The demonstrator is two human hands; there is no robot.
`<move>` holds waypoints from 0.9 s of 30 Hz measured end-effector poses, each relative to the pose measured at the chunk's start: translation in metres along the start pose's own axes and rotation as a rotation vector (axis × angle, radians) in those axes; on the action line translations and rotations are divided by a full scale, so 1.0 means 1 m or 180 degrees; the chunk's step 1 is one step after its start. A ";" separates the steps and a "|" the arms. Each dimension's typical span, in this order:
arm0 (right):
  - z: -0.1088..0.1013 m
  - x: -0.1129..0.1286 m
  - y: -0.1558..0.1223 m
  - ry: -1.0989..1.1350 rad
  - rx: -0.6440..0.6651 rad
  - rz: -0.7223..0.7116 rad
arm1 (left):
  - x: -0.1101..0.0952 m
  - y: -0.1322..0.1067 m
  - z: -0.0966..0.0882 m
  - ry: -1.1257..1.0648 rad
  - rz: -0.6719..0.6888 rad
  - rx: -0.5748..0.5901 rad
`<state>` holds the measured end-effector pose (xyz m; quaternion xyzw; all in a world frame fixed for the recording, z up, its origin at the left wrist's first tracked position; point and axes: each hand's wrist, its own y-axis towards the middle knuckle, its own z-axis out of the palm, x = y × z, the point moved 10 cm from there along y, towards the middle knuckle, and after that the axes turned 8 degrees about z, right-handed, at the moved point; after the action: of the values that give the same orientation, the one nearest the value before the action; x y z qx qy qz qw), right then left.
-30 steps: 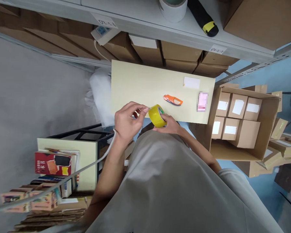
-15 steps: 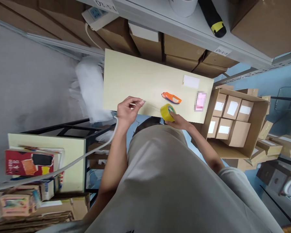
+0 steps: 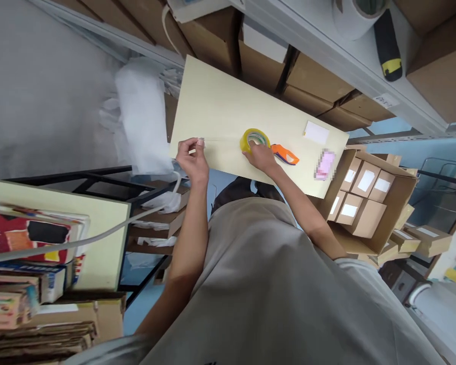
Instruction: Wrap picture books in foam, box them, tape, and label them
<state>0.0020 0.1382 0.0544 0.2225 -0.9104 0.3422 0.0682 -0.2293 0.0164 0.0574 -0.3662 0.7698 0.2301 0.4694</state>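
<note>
"Packing tape roll: how does it look, and where?"

"Yellow ring, tilted, over the cream tabletop, beside the orange utility knife."

"Your hands?"

"Your forearms reach forward. Your right hand curls round the roll; your left hand pinches a tape strip, thumb against fingertip."

"Anything unclear?"

"The strip is transparent, barely visible; your right hand hides the roll's lower edge; contact with the tabletop is uncertain."

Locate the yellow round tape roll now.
In the head view, the yellow tape roll is in the right hand, over the cream rectangular tabletop, immediately left of the long orange tool.
</note>
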 end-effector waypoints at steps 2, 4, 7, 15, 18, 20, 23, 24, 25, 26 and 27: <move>0.000 0.005 0.013 -0.0190 0.0129 0.0193 | 0.015 0.001 0.003 -0.0053 -0.0116 -0.0068; 0.001 0.010 0.023 -0.0317 0.0242 0.0373 | 0.032 0.000 0.001 -0.0037 -0.0284 -0.0191; 0.007 0.019 0.034 -0.0309 0.0271 0.0628 | 0.054 -0.004 -0.002 -0.0049 -0.0495 -0.0309; 0.039 0.027 0.054 -0.0242 0.0014 0.1005 | 0.080 -0.008 0.006 -0.0028 -0.0463 0.0151; 0.045 0.015 0.059 -0.0016 -0.0207 0.1227 | 0.089 -0.008 0.007 0.0043 -0.0457 0.0266; 0.049 0.004 0.062 0.0181 -0.0334 0.1360 | 0.089 -0.007 0.008 0.0059 -0.0354 0.0359; 0.049 -0.004 0.055 0.0375 -0.0471 0.1148 | 0.082 -0.003 0.010 0.0102 -0.0190 0.0512; 0.044 -0.006 0.047 0.0399 -0.0584 0.0971 | 0.079 -0.001 0.009 0.0119 -0.0151 0.0532; 0.037 -0.011 0.034 0.0402 -0.0747 0.0811 | 0.076 0.001 0.008 0.0130 -0.0119 0.0558; 0.028 -0.018 0.018 0.0380 -0.0949 0.0694 | 0.073 0.004 0.007 0.0139 -0.0097 0.0593; 0.019 -0.031 -0.002 0.0351 -0.1174 0.0738 | 0.070 0.006 0.006 0.0150 -0.0084 0.0636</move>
<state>0.0313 0.1358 0.0329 0.0811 -0.9719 0.1871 0.1177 -0.2514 -0.0003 -0.0078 -0.3330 0.7948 0.1375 0.4883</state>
